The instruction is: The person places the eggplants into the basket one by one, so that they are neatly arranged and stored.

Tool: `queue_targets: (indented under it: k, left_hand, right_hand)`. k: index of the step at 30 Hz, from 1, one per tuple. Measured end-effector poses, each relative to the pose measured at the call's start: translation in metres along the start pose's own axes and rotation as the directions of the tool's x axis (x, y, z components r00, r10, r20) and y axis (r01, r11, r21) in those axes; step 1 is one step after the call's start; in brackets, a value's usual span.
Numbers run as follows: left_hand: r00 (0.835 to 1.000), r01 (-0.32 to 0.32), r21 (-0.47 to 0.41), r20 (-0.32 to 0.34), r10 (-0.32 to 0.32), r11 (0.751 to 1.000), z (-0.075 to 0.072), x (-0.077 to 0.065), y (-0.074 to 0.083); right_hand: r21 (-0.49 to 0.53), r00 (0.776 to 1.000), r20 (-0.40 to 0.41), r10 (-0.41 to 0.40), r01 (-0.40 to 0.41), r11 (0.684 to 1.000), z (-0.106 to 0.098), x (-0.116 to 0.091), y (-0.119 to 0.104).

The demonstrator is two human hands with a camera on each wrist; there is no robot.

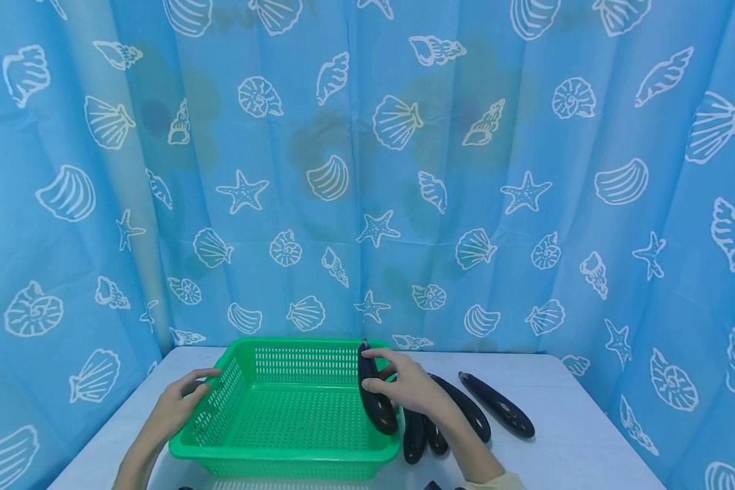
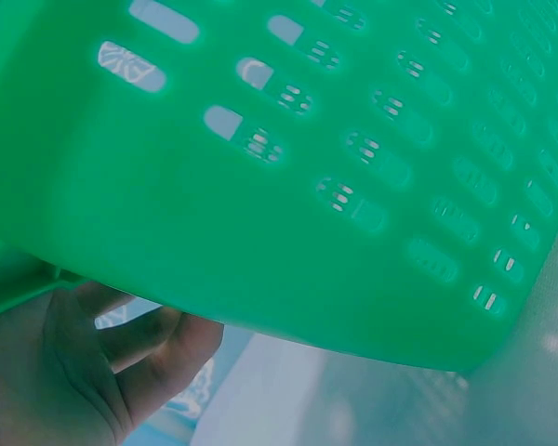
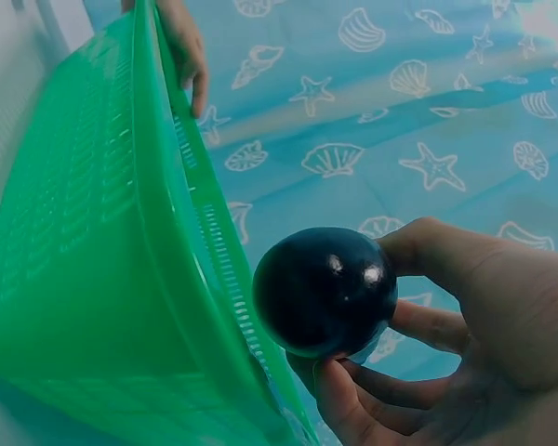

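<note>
A dark purple eggplant (image 1: pixel 376 405) is in my right hand (image 1: pixel 407 384), gripped between the thumb and fingers above the right side of a green plastic basket (image 1: pixel 284 454). In the right wrist view its rounded, glossy end (image 3: pixel 325 293) points at the camera, beside the basket wall (image 3: pixel 84 242). My left hand (image 1: pixel 180 405) holds the basket's left rim, its bent fingers (image 2: pixel 172 358) partly hidden behind the rim in the left wrist view. The perforated basket floor shows, with no eggplant lying on it.
Several more eggplants lie on the white table (image 1: pixel 563 422) right of the basket, partly behind my right forearm; one eggplant (image 1: pixel 496 405) lies farthest right. Dark tips show at the bottom edge of the head view. A blue shell-print curtain (image 1: pixel 355 204) hangs behind and at both sides.
</note>
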State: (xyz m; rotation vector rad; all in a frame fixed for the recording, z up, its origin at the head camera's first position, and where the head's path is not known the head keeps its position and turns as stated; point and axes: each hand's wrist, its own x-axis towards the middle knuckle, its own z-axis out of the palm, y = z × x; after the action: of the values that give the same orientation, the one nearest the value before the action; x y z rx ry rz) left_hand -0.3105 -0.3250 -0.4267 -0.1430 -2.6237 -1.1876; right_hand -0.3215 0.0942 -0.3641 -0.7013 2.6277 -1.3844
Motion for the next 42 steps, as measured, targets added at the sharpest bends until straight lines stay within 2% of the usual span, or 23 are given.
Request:
queue_targets:
  k: [14, 22, 27, 42]
  left_hand:
    - [0.999, 0.029, -0.008, 0.018, -0.029, 1.000, 0.000, 0.000, -0.001]
    - [0.999, 0.045, -0.006, 0.028, -0.045, 0.999, -0.001, 0.000, 0.001]
    - [0.999, 0.034, -0.006, 0.019, -0.034, 0.999, 0.000, 0.000, 0.001]
    - [0.999, 0.025, -0.020, 0.020, -0.025, 0.999, -0.001, 0.000, 0.000]
  right_hand:
    - [-0.017, 1.000, 0.010, -0.012, 0.013, 1.000, 0.016, 0.009, -0.010]
    - [0.007, 1.000, 0.027, -0.014, 0.014, 1.000, 0.026, 0.017, -0.009]
    - [0.029, 0.999, 0.046, -0.023, 0.022, 0.999, 0.030, 0.020, -0.008]
    - [0.062, 0.998, 0.064, 0.026, -0.030, 0.998, 0.045, 0.027, -0.008]
